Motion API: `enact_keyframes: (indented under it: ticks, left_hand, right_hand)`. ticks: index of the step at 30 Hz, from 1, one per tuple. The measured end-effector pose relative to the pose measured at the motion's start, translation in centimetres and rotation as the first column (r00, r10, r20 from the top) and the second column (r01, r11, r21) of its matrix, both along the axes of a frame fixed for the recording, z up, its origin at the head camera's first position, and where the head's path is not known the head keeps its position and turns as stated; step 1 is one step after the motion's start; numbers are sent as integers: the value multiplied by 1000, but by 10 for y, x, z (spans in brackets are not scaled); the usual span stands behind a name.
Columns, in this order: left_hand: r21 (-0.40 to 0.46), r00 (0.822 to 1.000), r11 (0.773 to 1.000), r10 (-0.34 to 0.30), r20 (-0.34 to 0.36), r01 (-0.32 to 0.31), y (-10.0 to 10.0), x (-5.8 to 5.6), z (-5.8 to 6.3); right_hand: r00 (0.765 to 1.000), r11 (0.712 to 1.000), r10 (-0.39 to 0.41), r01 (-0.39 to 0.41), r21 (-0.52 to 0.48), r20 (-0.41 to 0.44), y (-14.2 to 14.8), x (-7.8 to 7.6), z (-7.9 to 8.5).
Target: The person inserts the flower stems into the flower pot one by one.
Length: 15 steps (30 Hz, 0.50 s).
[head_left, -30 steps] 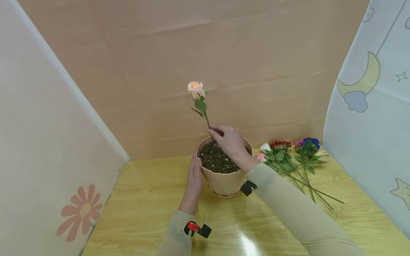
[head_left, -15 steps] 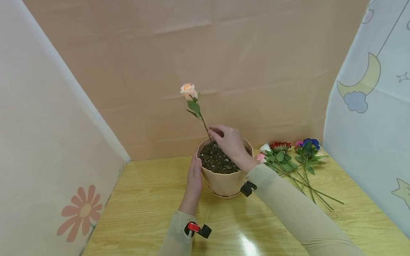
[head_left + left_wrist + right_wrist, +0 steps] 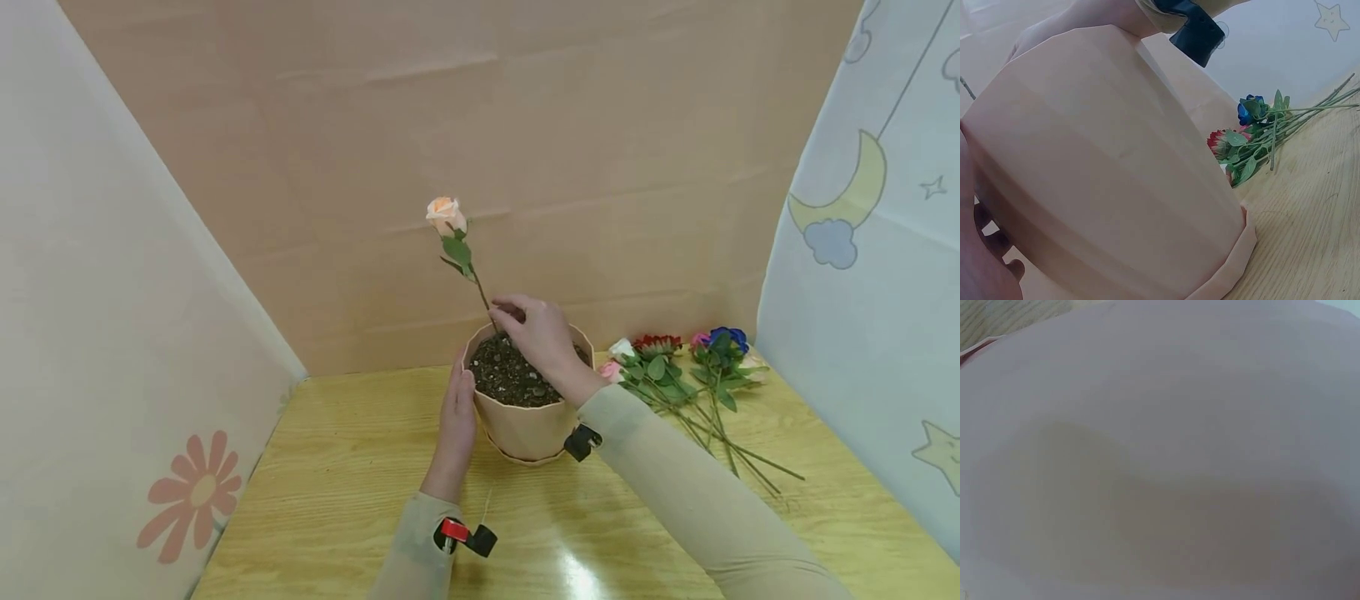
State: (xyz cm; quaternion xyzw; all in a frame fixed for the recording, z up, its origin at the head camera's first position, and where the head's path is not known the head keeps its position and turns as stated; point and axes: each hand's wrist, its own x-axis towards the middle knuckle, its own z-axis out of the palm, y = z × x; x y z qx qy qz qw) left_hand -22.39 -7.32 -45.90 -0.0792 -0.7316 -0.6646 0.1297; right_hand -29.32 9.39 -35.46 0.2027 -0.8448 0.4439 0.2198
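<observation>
A peach rose (image 3: pixel 446 216) with a leafy stem stands tilted left in a peach-coloured plant pot (image 3: pixel 525 427). My right hand (image 3: pixel 538 337) reaches over the pot and pinches the stem low down, close above the dark soil (image 3: pixel 510 375). Against the pot's left side lies my left hand (image 3: pixel 454 417), its thumb near the rim and its fingers along the wall. The left wrist view shows the pot wall (image 3: pixel 1104 162) up close, with parts of the left fingers (image 3: pixel 994 240) behind it. A blurred pale surface fills most of the right wrist view, hiding that hand's fingertips.
Several loose flowers lie right of the pot on the wooden table (image 3: pixel 360 467): a dark red flower (image 3: pixel 657 345), a white rose (image 3: pixel 621 349), a blue rose (image 3: pixel 727 338) and others, stems crossing toward me. A brown backdrop (image 3: pixel 360 167) and printed side panels enclose the table.
The rose has leaned over to the left compared with one second ago, and its head sits slightly lower. Both hands and the pot have stayed nearly in place.
</observation>
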Motion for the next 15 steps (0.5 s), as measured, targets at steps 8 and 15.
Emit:
enact_keyframes:
  ticks: [8,15]
  left_hand:
    - [3,1000,1000,-17,24,17,3,3,-6]
    - [-51,1000,999,3,-12,-4,1,-1,-1]
  right_hand:
    - [999,989,-6,13,-150,51,13,4,0]
    - [997,978,-5,22,-207,79,46,17,21]
